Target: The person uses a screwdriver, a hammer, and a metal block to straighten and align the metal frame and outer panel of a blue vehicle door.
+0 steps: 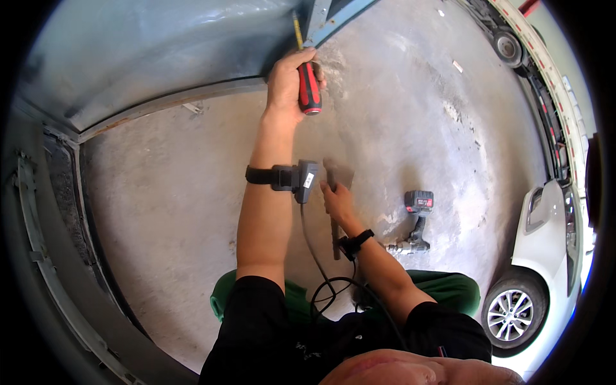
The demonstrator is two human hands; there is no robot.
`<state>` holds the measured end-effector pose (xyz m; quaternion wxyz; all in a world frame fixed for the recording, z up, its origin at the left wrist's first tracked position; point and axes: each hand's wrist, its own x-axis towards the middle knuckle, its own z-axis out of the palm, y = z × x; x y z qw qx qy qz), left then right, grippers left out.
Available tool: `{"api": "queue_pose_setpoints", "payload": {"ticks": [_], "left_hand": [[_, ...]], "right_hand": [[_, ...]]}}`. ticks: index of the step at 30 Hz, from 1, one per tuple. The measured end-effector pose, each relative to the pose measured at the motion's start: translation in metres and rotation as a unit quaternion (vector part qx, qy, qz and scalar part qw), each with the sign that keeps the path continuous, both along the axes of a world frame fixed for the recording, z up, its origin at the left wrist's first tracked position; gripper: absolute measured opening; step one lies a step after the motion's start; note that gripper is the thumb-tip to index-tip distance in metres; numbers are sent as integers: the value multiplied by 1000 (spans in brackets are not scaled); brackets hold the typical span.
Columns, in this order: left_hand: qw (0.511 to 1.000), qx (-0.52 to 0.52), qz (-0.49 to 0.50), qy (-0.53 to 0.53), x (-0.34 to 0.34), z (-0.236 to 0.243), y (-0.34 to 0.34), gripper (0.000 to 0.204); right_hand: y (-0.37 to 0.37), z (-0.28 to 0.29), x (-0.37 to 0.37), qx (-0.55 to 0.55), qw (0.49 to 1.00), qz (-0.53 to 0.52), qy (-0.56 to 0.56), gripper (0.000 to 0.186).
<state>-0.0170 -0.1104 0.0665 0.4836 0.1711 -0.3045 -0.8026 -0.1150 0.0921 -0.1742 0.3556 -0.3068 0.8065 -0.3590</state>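
My left hand (281, 82) reaches far forward, its fingers wrapped round a screwdriver (310, 90) with a red and black handle. The screwdriver's yellowish shaft points away from me, beside a blue-grey metal brace (330, 25) at the corner of a large metal panel (167, 51). Whether its tip touches the metal, I cannot tell. Nearer to me, my right hand (339, 202) is closed round a dark hammer (335, 240). The hammer's head is up past my fingers and partly blurred; its handle end points back toward me.
A cordless power tool (417, 224) lies on the concrete floor (173, 173) to my right. A cable (312, 247) runs from the strapped device (304, 179) on my left forearm. Metal framing (58, 276) borders the left. A white car (545, 224) and a long vehicle frame (545, 109) stand right.
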Motion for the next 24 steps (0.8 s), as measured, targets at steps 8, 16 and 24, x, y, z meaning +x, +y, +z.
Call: {"api": "queue_pose_setpoints", "payload": {"ticks": [8, 16, 24], "left_hand": [[980, 80, 99, -154, 21, -54, -10, 14], [964, 73, 113, -230, 27, -67, -3, 11], [953, 124, 168, -222, 42, -72, 7, 12]], "right_hand": [[6, -76, 24, -5, 986, 102, 128, 35], [-17, -102, 32, 56, 940, 298, 155, 32], [-139, 126, -57, -319, 928, 108, -158, 47]]}}
